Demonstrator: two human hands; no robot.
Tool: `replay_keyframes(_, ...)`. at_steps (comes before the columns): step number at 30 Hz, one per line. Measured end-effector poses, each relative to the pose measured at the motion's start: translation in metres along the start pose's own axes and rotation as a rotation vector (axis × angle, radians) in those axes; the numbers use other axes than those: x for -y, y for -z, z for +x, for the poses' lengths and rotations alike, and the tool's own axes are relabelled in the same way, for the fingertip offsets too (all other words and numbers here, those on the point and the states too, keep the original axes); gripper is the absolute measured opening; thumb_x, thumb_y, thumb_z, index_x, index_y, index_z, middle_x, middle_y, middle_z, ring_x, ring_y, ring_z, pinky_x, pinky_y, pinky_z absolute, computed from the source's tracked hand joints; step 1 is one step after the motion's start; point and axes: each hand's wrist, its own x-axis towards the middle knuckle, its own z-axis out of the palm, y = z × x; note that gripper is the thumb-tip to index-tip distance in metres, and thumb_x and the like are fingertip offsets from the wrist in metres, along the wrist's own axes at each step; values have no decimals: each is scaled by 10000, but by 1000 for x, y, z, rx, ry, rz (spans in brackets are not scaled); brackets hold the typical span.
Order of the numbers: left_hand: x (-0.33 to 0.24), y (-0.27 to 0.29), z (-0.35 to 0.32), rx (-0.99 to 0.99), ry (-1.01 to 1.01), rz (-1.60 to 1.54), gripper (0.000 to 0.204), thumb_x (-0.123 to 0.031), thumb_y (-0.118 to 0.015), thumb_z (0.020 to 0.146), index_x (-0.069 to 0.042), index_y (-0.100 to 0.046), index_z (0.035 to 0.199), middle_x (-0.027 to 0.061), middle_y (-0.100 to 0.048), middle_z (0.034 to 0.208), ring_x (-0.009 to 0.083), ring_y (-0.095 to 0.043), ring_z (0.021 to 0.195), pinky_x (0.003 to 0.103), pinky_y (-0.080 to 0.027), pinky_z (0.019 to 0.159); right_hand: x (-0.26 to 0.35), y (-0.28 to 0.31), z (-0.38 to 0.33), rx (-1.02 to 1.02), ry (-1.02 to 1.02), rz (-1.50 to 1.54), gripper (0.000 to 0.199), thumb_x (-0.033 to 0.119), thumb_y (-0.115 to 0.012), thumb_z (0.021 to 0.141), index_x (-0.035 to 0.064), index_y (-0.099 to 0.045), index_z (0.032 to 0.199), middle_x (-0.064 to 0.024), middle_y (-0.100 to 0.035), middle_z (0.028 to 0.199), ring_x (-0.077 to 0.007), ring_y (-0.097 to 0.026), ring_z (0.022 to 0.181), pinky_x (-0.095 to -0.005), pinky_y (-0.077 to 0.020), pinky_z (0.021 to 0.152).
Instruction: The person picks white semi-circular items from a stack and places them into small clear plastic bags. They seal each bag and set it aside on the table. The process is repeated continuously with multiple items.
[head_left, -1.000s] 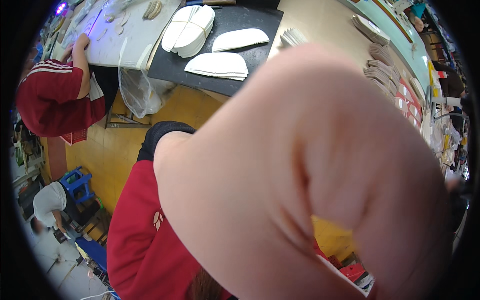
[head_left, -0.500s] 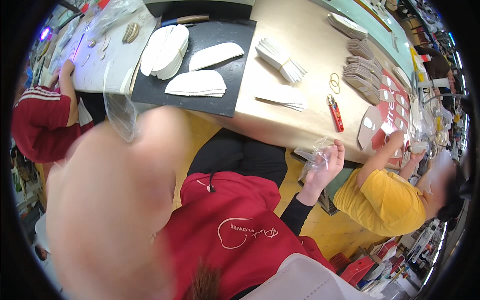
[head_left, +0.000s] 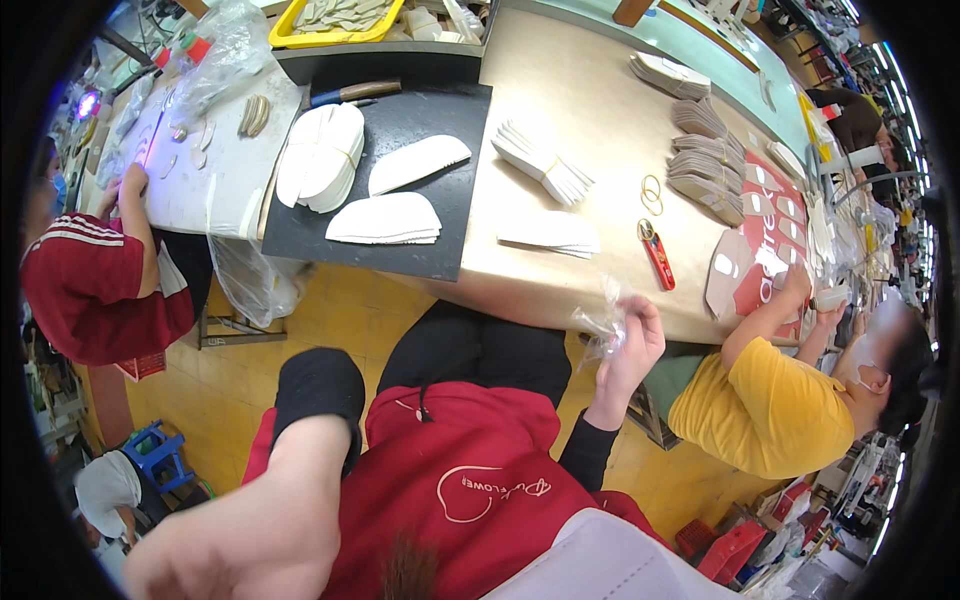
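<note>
The tan table (head_left: 570, 90) stretches out in front of me, and a person in a yellow shirt (head_left: 775, 410) sits at its right side. Toward my left lies a black mat (head_left: 457, 215), its near edge close to my lap.

My left hand (head_left: 230, 550) looms large at the lower left, raised close to my head and well apart from the table. Its fingers look bent inward, but they are blurred and run into the dark rim (too near the camera to be sharp), so I cannot tell how far it is closed or whether it holds anything.

On the mat stands a thick bundle of rounded white pieces (head_left: 322, 155), tied round its middle; beside it lie two lots of white half-moon pieces (head_left: 385, 220). Right of the mat is a fanned bundle of pale strips (head_left: 540, 163), with a flatter white pile (head_left: 548, 234) nearer to me.

My right hand (head_left: 635, 345) is up at the table's front edge, fingers curled in and closed on a crumpled piece of clear plastic (head_left: 600, 335). The plastic sticks out from my fingers toward the left (whether it brushes the table edge, I cannot tell).

Just beyond that hand lies a red-handled tool (head_left: 657, 255), and past it the smallest things, two thin yellow rings (head_left: 651, 195).
</note>
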Motion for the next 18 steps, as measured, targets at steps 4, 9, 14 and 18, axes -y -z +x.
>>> replay_keyframes(4, -3, 15, -108, -126, 292, -226, 227, -272, -476, 1023, -199, -690, 1002, -83, -666, 933, 90, -550, 890, 319, -423, 857, -5, 18, 1, 99, -30, 154, 136, -59, -451, 847, -10, -573, 813, -67, -592, 772, -120, -538, 669, -249, -456, 646)
replay_keyframes(9, 43, 47, -261, 820, 1420, 539, 259, -108, -669, 904, 32, -660, 1121, 164, -690, 966, 306, -658, 872, 367, -515, 811, -6, 21, 2, 217, -182, 373, 64, 9, -530, 866, 0, -573, 820, -53, -588, 754, -95, -514, 657, -227, -428, 630)
replay_keyframes(14, 51, 54, -317, 1236, 1146, 891, 336, -133, -711, 854, -22, -646, 1164, 152, -666, 956, 363, -636, 889, 419, -512, 826, 6, 7, -9, 338, -45, -75, 128, 17, -711, 854, 14, -585, 836, -3, -583, 772, -55, -522, 730, -197, -405, 649)
replay_keyframes(18, 60, 59, -315, 1215, 1482, 913, 237, -137, -731, 843, -20, -702, 1048, 181, -702, 996, 303, -696, 844, 366, -538, 741, 0, -6, -13, 380, -26, -264, 105, -10, -708, 861, -2, -617, 913, -16, -604, 855, -54, -544, 776, -190, -426, 686)
